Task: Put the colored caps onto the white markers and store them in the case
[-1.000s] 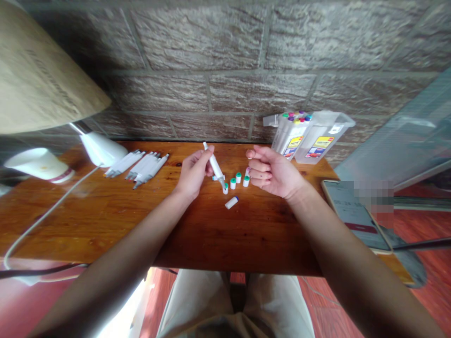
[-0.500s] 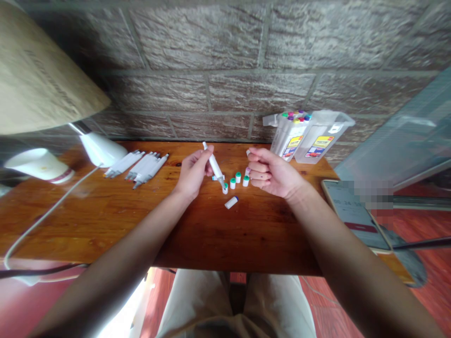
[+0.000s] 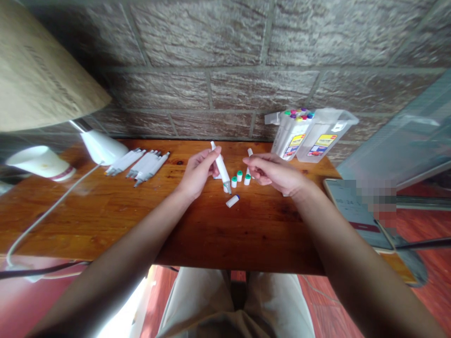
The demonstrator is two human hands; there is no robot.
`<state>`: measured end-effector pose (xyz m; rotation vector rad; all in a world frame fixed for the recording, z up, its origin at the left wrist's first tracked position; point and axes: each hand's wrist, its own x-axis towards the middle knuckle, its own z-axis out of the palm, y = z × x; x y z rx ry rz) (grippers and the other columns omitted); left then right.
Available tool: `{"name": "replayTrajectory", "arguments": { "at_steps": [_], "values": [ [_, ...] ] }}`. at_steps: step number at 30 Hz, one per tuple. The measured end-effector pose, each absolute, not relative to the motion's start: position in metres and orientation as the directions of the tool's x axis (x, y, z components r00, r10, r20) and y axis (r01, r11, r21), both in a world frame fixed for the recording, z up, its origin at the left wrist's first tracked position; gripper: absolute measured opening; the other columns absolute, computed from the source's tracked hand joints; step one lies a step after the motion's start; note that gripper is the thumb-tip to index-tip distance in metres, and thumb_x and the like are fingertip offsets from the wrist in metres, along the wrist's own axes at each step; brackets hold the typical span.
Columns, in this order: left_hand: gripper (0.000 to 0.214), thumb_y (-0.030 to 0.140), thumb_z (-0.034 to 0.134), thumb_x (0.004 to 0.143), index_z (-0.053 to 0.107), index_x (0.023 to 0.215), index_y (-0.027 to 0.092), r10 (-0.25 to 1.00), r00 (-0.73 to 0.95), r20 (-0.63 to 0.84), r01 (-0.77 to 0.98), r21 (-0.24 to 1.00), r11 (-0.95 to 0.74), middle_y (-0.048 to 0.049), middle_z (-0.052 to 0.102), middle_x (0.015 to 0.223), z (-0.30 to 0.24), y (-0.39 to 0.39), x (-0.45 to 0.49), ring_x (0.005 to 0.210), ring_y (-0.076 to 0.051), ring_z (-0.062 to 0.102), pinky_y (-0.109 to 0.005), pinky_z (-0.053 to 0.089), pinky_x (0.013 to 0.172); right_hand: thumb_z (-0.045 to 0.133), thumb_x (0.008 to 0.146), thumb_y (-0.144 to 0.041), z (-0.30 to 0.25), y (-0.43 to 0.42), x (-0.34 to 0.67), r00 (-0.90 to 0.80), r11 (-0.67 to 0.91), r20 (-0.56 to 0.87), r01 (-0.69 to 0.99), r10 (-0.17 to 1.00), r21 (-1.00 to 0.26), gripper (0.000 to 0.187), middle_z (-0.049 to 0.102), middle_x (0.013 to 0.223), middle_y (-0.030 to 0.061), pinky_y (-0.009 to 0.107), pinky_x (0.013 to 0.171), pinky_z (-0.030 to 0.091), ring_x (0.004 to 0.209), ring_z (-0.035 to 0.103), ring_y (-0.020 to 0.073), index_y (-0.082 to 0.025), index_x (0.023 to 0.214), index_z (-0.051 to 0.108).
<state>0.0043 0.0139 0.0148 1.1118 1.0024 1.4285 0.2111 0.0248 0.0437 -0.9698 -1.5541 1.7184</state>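
Note:
My left hand [image 3: 201, 172] grips a white marker [image 3: 221, 166] near its upper end. The marker tilts, with its bare grey tip pointing down over the table. Opposite it, my right hand [image 3: 276, 172] is closed in a pinch, and a small white marker cap [image 3: 250, 152] sticks up at its fingertips, partly hidden by them. Between the hands stand several white caps with green tops, among them one green-topped cap [image 3: 239, 176] at the back. A blue-ended cap [image 3: 232, 201] lies on its side in front of them.
Grey-tipped markers [image 3: 143, 164] lie in groups at left, beside a lamp base [image 3: 102, 148] and a tilted paper cup [image 3: 42, 163]. At back right stand a case full of markers [image 3: 291, 136] and a clear case [image 3: 317, 141]. A phone [image 3: 355, 216] lies at the table's right edge.
My left hand and its marker have shifted slightly right. My right hand has turned and moved a little, and more of the white cap shows above its fingers.

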Motion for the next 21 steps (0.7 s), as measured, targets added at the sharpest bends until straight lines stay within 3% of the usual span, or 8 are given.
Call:
{"name": "replayTrajectory", "arguments": {
  "at_steps": [3,5,9,16,21],
  "values": [
    [0.038,0.047,0.077,0.079,0.060,0.065,0.016,0.989,-0.085,0.118,-0.232,0.963,-0.135,0.0029,0.054,0.057,0.016,0.014,0.004,0.046,-0.007,0.048,-0.019,0.039,0.046,0.070,0.085,-0.051,0.044,0.023,0.218,-0.724,0.142,-0.137,0.311,0.677,-0.940,0.034,0.058,0.062,-0.0026,0.022,0.047,0.027,0.052,0.045,0.0071,-0.017,0.088,0.071],
    [0.038,0.047,0.076,0.079,0.060,0.064,0.016,0.987,-0.114,0.114,-0.237,0.962,-0.138,0.0031,0.054,0.058,0.016,0.014,0.004,0.047,-0.007,0.048,-0.020,0.040,0.047,0.070,0.086,-0.051,0.043,0.021,0.218,-0.819,0.273,-0.170,0.367,0.548,-0.889,0.037,0.068,0.073,0.0005,0.022,0.057,0.038,0.063,0.058,0.0100,-0.018,0.101,0.074],
    [0.038,0.046,0.077,0.077,0.058,0.064,0.016,0.984,-0.118,0.131,-0.246,0.956,-0.157,0.0033,0.053,0.060,0.016,0.014,0.004,0.049,-0.007,0.048,-0.020,0.041,0.049,0.071,0.086,-0.044,0.032,0.019,0.210,-0.824,0.258,-0.282,0.446,0.491,-0.857,0.047,0.072,0.074,0.0015,0.024,0.067,0.045,0.070,0.067,0.0145,-0.015,0.123,0.068],
    [0.041,0.048,0.075,0.080,0.057,0.062,0.017,0.983,-0.134,0.123,-0.225,0.963,-0.151,0.0035,0.052,0.058,0.014,0.015,0.004,0.048,-0.008,0.047,-0.021,0.039,0.048,0.073,0.080,-0.029,0.025,0.015,0.201,-0.811,0.368,-0.325,0.528,0.486,-0.766,0.026,0.073,0.072,0.0004,0.022,0.061,0.044,0.070,0.068,0.0148,-0.017,0.104,0.072],
    [0.043,0.050,0.077,0.079,0.056,0.061,0.017,0.983,-0.135,0.125,-0.227,0.962,-0.154,0.0034,0.051,0.057,0.013,0.016,0.005,0.047,-0.008,0.046,-0.021,0.039,0.047,0.071,0.082,-0.032,0.034,0.014,0.207,-0.805,0.289,-0.372,0.534,0.462,-0.795,0.027,0.068,0.070,-0.0016,0.019,0.050,0.040,0.058,0.061,0.0105,-0.018,0.105,0.069]
  ]
}}
